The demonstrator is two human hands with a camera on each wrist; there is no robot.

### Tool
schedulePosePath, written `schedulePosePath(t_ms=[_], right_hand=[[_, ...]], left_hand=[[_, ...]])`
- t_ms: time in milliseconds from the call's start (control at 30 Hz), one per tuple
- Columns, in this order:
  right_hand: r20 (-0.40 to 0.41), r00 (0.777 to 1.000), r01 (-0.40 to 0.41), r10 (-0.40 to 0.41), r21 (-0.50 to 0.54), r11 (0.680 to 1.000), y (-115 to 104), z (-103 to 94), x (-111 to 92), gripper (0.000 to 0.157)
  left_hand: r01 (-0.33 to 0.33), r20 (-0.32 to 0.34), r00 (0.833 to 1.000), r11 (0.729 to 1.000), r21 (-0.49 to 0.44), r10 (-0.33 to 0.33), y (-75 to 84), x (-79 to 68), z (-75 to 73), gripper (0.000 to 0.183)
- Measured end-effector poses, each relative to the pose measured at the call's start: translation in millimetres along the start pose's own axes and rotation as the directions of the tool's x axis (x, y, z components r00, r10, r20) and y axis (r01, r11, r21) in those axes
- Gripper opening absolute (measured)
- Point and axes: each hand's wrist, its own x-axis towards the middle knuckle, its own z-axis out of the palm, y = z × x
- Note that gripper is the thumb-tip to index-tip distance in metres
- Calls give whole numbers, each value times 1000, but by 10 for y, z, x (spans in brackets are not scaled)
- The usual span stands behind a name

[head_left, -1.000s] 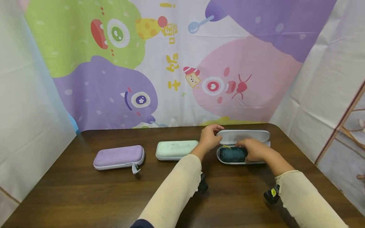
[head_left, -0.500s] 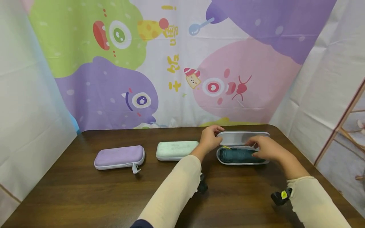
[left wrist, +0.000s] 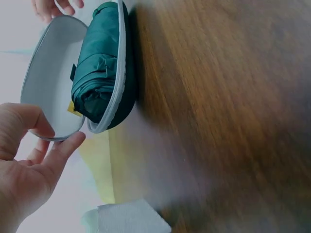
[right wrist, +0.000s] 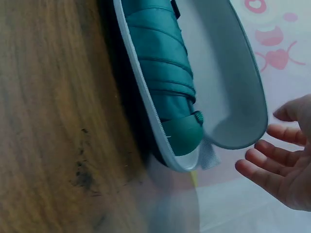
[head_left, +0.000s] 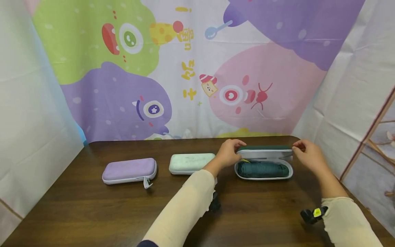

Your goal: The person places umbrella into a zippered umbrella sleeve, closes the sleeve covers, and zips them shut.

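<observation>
A folded dark green umbrella (head_left: pixel 262 169) lies lengthwise in the base of a zippered hard case (head_left: pixel 265 178) at the right of the table. The case's raised lid (head_left: pixel 265 153) leans forward over the back of the base, its grey lining facing down toward the umbrella. My left hand (head_left: pixel 227 152) pinches the lid's left end; in the left wrist view the thumb (left wrist: pixel 43 125) lies on the inner side. My right hand (head_left: pixel 309 156) is at the lid's right end, fingertips (right wrist: pixel 272 132) right at the rim, fingers loosely extended.
A mint green case (head_left: pixel 191 163) stands closed just left of my left forearm. Farther left lies a closed purple case (head_left: pixel 129 170) with a pull tab (head_left: pixel 147 183) hanging at its front. A printed cartoon curtain (head_left: pixel 191 113) hangs behind the table's back edge.
My right hand has left the umbrella and moved right to the lid's right end. The lid has tipped forward, so its dark green outside now shows along the top.
</observation>
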Motion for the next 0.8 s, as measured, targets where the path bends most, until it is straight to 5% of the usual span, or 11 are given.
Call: schedulePosePath(t_ms=[200, 633, 800], right_hand=[[148, 988, -58, 44, 89, 994, 27, 68, -47, 36], [225, 967, -121, 117, 1, 993, 62, 83, -176, 41], [257, 963, -81, 76, 9, 997, 74, 108, -215, 45]], left_hand=[[-27, 80, 997, 999, 46, 23, -5, -40, -26, 47], [-55, 125, 991, 994, 90, 44, 58, -166, 7, 29], [-51, 133, 990, 993, 104, 37, 67, -218, 38, 23]])
